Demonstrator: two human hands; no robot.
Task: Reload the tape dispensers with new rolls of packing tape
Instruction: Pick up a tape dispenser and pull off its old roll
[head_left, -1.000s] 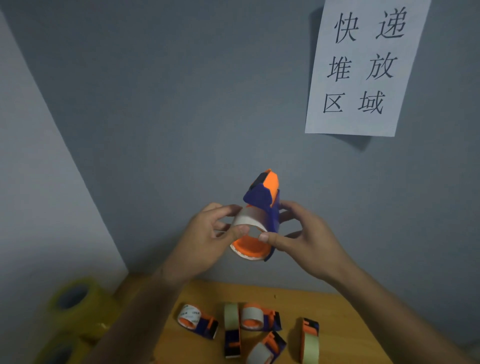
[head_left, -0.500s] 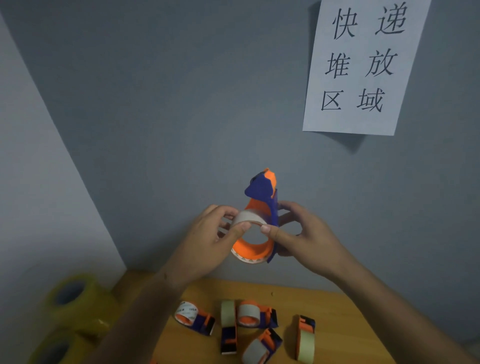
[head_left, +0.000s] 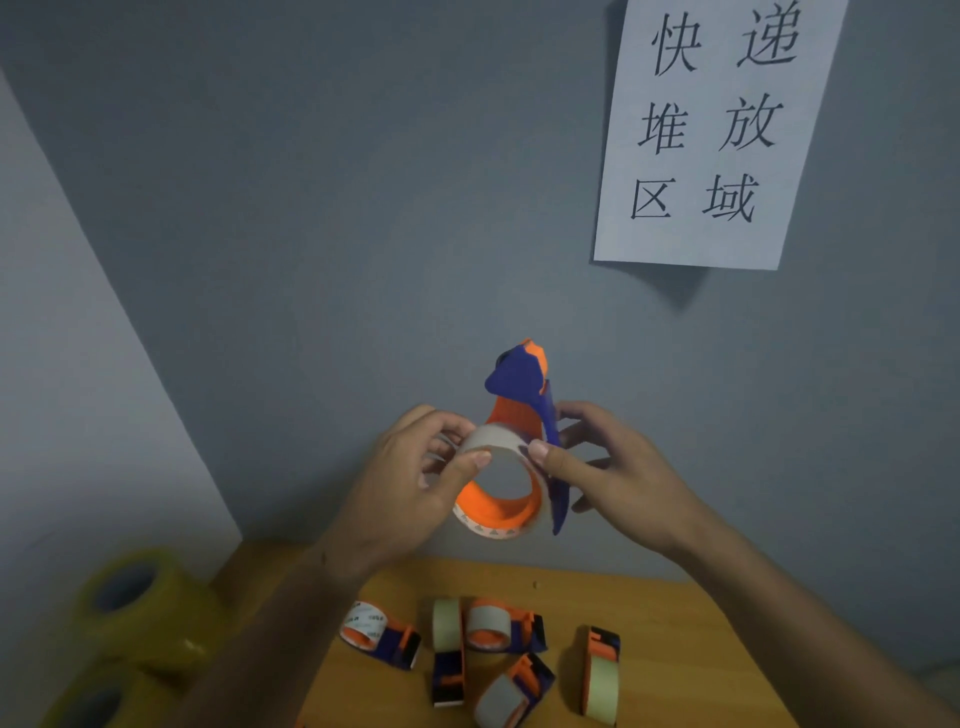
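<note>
I hold a blue and orange tape dispenser (head_left: 524, 384) upright in the air in front of the wall. A pale tape roll (head_left: 493, 441) sits around its orange hub. My left hand (head_left: 415, 483) pinches the roll's left side between thumb and fingers. My right hand (head_left: 602, 467) grips the dispenser's blue frame, thumb pressing the roll's right edge. Below, several loaded dispensers (head_left: 483, 629) lie on the wooden table (head_left: 670, 654).
Large yellowish tape rolls (head_left: 130, 597) are stacked at the lower left beside the table. A white paper sign (head_left: 711, 135) with black characters hangs on the grey wall at the upper right. The wall stands close behind my hands.
The dispenser has turned slightly, showing more of its orange hub. Both hands keep their hold on the roll and frame and stay at nearly the same height.
</note>
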